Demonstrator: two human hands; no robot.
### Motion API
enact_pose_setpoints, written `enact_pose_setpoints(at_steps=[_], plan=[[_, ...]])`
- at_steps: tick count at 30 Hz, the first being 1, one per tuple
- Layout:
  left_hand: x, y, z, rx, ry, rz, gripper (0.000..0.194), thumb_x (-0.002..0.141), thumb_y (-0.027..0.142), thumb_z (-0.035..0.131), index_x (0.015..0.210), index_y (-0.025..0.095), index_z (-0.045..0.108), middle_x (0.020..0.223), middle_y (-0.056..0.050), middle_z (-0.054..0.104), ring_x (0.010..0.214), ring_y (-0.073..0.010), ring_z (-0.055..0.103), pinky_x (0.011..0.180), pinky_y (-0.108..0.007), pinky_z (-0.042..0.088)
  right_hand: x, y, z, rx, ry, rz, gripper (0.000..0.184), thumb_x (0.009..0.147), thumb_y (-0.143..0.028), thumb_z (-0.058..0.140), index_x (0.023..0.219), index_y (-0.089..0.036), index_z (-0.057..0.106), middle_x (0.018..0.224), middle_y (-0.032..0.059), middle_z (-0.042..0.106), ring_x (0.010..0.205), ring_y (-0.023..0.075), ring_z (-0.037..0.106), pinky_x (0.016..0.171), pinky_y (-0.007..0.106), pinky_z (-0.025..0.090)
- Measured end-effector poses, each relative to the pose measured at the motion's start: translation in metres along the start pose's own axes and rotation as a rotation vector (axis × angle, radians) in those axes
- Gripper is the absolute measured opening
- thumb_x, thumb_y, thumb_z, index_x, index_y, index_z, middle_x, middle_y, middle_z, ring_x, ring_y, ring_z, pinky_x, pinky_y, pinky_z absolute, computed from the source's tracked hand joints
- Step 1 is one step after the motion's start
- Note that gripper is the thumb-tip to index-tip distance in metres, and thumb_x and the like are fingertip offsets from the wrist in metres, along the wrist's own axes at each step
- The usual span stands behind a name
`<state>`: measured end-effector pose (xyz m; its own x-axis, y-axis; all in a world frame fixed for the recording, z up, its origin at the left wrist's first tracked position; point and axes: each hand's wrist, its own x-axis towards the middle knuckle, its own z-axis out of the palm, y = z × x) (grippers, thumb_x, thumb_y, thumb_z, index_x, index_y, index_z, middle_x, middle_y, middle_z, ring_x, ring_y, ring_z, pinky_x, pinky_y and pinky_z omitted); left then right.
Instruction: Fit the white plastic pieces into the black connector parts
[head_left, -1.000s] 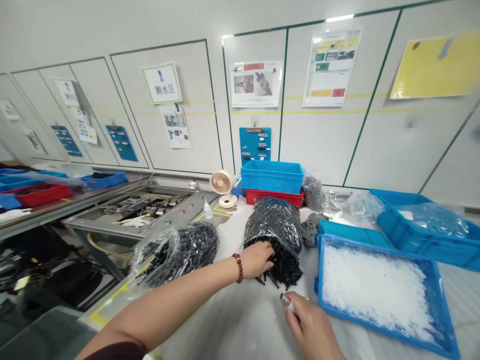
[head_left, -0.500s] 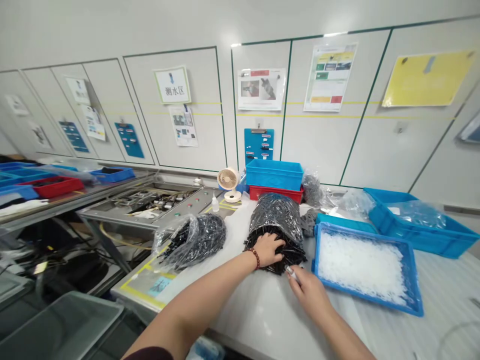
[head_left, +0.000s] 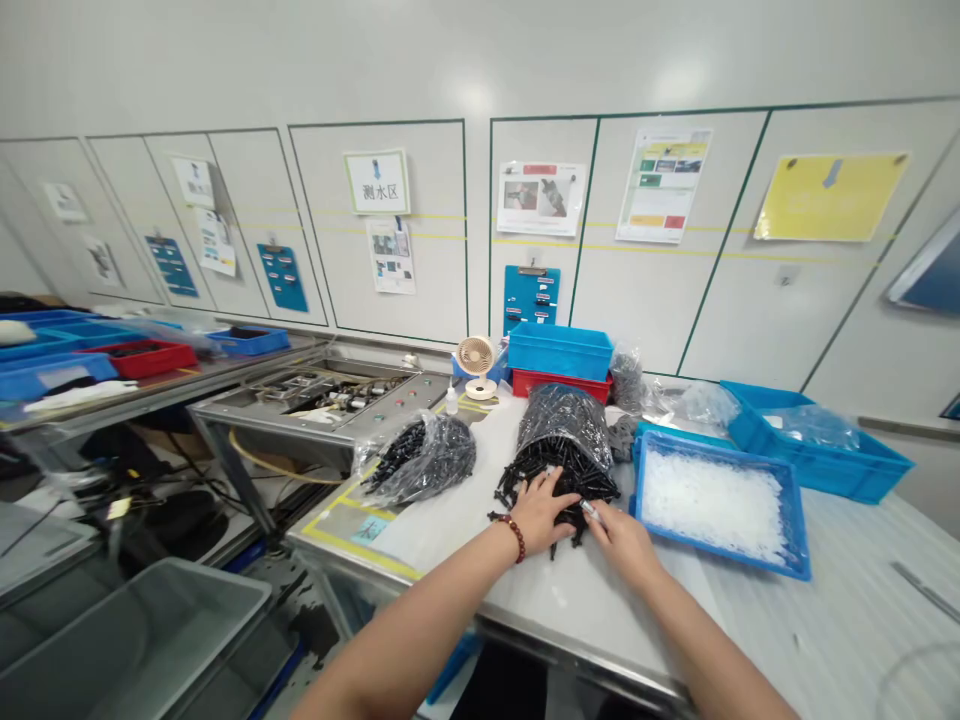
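A clear bag spilling black plastic parts (head_left: 564,445) lies on the white table (head_left: 525,590). My left hand (head_left: 541,509), with a red bead bracelet at the wrist, rests on the spilled black parts with its fingers spread. My right hand (head_left: 624,533) is beside it at the pile's right edge, fingers pinched on a small silvery-white piece (head_left: 589,510). Just right of that hand stands a blue tray of white parts (head_left: 718,502).
A second bag of black parts (head_left: 420,458) lies to the left. Stacked blue and red bins (head_left: 559,358), a small fan (head_left: 477,362) and a dropper bottle (head_left: 451,400) stand behind. Another blue bin (head_left: 817,440) is at right; a metal test station (head_left: 330,395) and grey tub (head_left: 142,640) at left.
The view pulled back and up, so both arms look longer. My right hand moved up to the pile's edge beside my left hand, which stayed on the black parts.
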<state>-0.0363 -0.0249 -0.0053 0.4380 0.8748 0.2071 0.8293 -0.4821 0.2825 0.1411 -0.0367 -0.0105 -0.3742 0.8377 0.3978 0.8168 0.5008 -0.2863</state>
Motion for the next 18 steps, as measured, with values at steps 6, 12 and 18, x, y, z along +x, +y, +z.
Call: enact_pose_setpoints(at_steps=[6,12,18], plan=[[-0.033,-0.004,-0.001,-0.066,0.156,-0.034,0.042,0.078,0.028,0.060,0.118,0.022,0.051,0.139,-0.012,0.026,0.127,-0.0343,0.023,0.100,-0.054,0.026,-0.032,-0.016,-0.036,0.023,0.089,0.101,0.035,0.088,-0.038,0.030,0.095,-0.019,0.058,0.084,0.0067,0.066,0.076,0.0209,0.061,0.065,0.028,0.042],[-0.077,-0.010,0.016,-0.238,0.420,0.039,0.038,0.083,0.026,0.050,0.119,0.019,0.045,0.131,-0.013,0.035,0.124,-0.0265,0.030,0.103,-0.048,0.027,-0.137,-0.050,-0.065,0.106,0.426,0.418,0.038,0.087,-0.044,0.034,0.095,-0.017,0.059,0.078,0.0058,0.063,0.062,0.0157,0.055,0.061,0.025,0.041],[-0.089,-0.006,0.026,-0.255,0.476,-0.020,0.036,0.081,0.025,0.052,0.115,0.018,0.046,0.126,-0.013,0.039,0.120,-0.0268,0.035,0.101,-0.047,0.029,-0.232,-0.085,-0.023,0.129,0.360,0.614,0.037,0.087,-0.045,0.033,0.082,-0.017,0.057,0.067,0.0036,0.061,0.059,0.0150,0.055,0.057,0.023,0.041]])
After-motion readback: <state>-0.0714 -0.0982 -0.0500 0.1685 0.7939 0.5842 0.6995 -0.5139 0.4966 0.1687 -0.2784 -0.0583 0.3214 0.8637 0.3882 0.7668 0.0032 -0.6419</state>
